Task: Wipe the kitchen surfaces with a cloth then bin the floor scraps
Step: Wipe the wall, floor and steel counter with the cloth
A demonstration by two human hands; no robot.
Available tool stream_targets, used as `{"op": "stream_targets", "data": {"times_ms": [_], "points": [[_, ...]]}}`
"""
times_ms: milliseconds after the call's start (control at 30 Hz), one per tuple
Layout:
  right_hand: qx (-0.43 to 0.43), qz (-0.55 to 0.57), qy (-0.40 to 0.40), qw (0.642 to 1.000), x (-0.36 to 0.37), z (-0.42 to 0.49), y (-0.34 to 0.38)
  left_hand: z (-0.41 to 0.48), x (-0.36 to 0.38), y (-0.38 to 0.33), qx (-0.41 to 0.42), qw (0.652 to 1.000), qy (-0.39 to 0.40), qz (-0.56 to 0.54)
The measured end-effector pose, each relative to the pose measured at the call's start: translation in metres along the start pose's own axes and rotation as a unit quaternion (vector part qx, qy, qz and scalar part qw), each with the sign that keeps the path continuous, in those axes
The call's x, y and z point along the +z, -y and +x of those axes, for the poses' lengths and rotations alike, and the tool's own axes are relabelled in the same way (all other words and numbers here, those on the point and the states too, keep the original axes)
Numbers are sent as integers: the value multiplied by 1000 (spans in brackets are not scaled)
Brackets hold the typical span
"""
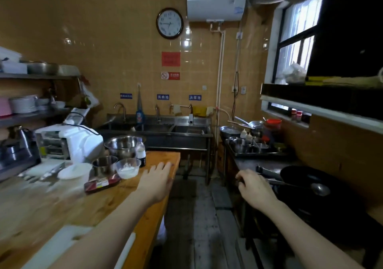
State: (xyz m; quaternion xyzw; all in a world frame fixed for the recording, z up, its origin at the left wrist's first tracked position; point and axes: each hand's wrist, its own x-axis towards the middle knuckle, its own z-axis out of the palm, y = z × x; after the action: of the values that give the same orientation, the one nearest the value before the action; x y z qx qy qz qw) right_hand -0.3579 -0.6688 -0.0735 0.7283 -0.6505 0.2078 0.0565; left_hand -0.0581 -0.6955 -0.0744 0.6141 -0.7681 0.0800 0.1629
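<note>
Nearest, a white chopping board (pixel 62 246) lies on the wooden desk (pixel 103 204) at the left. The dark floor (pixel 196 217) runs down the middle, and any scraps on it are too dim to make out.

The 2 hands are well apart. The left hand (pixel 157 180) hovers at the desk's right edge, fingers straight and spread, holding nothing. The right hand (pixel 256 188) is near the stove's front edge with knuckles bent; I cannot tell whether it grips anything. Neither hand shows a cloth, so wiping looks not yet begun and the step in hand is probably fetching one. The next move calls for reaching the far sink, taking a cloth, then working around the clutter on the desk.

Just left of the left hand sits a red and black packet (pixel 101 183). Beyond it a clear bowl (pixel 127 168) holds white powder, and a small steel pot (pixel 104 165) hides its inside. Farther is a large steel bowl (pixel 123 144), contents unseen, with a dark bottle (pixel 141 155) beside it.

On the right, a ladle (pixel 320 189) lies across a black wok (pixel 306 177). Farther back, a tray (pixel 261 155) carries several steel cups whose contents are too small to tell. Farthest, a yellow cloth (pixel 200 111) hangs above the right end of the steel sink (pixel 165 138).
</note>
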Motion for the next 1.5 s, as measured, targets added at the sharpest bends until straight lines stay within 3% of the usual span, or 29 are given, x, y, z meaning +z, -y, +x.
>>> {"op": "stream_targets", "data": {"times_ms": [367, 533, 667, 800, 967, 1133, 1500], "points": [[11, 4, -9, 1000, 77, 226, -74, 234, 86, 12, 15, 999, 23, -20], [9, -6, 5, 1000, 129, 344, -113, 356, 136, 28, 74, 996, 26, 43], [-4, -38, -4, 999, 165, 459, -131, 475, 172, 55, 70, 996, 20, 60], [40, -11, -15, 999, 199, 565, -145, 587, 199, 81, 68, 995, 34, 70], [18, -16, -20, 1000, 245, 661, -158, 697, 234, 100, 75, 992, 53, 82], [56, 8, -13, 998, 292, 756, -175, 786, 283, 112, 85, 992, 62, 75], [17, -12, 58, 998, 438, 991, -256, 994, 419, 145, 20, 992, 109, 66]]}}
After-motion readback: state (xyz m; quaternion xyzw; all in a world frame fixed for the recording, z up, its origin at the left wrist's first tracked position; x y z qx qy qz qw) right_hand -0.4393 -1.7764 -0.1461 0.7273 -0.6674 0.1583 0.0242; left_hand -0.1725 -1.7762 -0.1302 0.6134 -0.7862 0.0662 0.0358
